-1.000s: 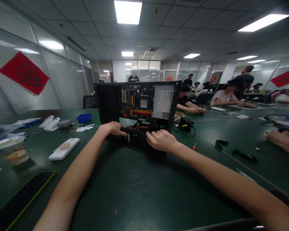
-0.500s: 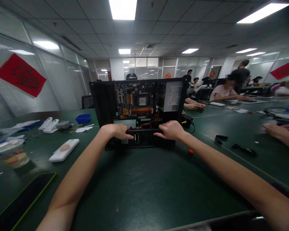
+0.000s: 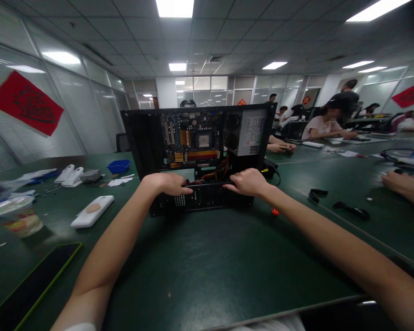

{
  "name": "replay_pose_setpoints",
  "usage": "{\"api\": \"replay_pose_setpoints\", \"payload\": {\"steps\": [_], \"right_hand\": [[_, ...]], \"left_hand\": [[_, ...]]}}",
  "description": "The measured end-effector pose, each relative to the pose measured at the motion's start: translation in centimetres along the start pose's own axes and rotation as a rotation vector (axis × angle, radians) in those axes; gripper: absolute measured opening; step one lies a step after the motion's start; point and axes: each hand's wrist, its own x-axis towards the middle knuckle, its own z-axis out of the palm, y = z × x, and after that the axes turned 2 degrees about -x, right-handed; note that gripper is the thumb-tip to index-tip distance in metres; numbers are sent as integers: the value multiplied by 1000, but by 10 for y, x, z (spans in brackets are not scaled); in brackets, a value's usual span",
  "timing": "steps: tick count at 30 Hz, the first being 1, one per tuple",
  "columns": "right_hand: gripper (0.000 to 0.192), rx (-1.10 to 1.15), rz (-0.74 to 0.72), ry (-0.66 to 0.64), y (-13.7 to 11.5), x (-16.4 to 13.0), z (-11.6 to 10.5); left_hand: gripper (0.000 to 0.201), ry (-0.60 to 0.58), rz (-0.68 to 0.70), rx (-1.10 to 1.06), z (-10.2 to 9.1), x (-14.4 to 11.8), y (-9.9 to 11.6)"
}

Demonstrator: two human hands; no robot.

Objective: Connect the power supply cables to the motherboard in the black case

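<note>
A black computer case (image 3: pixel 143 142) stands tilted on the green table, its open side towards me. Inside it show a motherboard (image 3: pixel 193 140), a power supply (image 3: pixel 251 135) at the upper right and a bundle of coloured cables (image 3: pixel 218 172) below. My left hand (image 3: pixel 167 183) is closed over the case's near edge, left of the middle, thumb on the outside. Right of the middle, my right hand (image 3: pixel 246 182) grips the same edge, its thumb also outside. The fingers of both hands are partly hidden behind that edge.
On the left lie a phone (image 3: pixel 34 280), a white power bank (image 3: pixel 93 211), a plastic cup (image 3: pixel 19 218) and a blue tray (image 3: pixel 119 166). An orange-red piece (image 3: pixel 275 212) and black straps (image 3: pixel 352 210) lie to the right. Another person's hands (image 3: pixel 402 186) rest at far right.
The case has tipped slightly towards me and its interior shows larger, with the power supply turned more into view. Both hands keep their hold on the near edge.
</note>
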Motion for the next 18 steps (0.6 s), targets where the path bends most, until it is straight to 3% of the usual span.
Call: {"api": "replay_pose_setpoints", "payload": {"steps": [4,8,12,18], "right_hand": [[66,7,-16,19,0,-1,2],[64,21,-9,35,-2,-1,4],[62,34,-4,32,-3,-2,3],[62,36,-4,57,-3,-3,5]], "left_hand": [[55,156,119,-46,6,17,-18],[39,296,246,-90,21,50,-43],[36,232,354,-260,32,77,-57],[50,52,179,-305,31,82,-59]]}}
